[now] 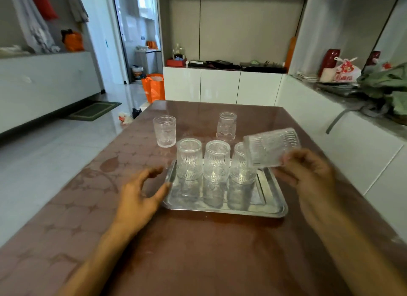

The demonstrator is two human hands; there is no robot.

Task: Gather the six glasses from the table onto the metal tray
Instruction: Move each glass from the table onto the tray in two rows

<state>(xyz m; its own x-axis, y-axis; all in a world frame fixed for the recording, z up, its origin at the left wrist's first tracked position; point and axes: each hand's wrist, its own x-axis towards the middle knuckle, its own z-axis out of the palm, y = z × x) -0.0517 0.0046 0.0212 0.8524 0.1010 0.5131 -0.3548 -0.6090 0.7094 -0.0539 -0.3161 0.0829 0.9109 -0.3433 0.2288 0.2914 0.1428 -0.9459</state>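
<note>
A shiny metal tray (273, 204) lies on the brown table. Three ribbed clear glasses stand upside down in a row along its far side: left (189, 159), middle (216, 161), right (241, 170). My right hand (312, 174) holds a fourth glass (272, 147) tilted on its side above the tray's right end. My left hand (141, 194) rests open at the tray's left edge, its thumb touching the rim. Two more glasses stand on the table beyond the tray: one upright at the left (164, 131), one upside down at the right (226, 126).
The table (198, 251) has a patterned brown cover. A white counter (352, 124) with leafy greens and bags runs close along its right side. White cabinets stand behind the table, with an orange bag (154, 87) on the floor at the far left.
</note>
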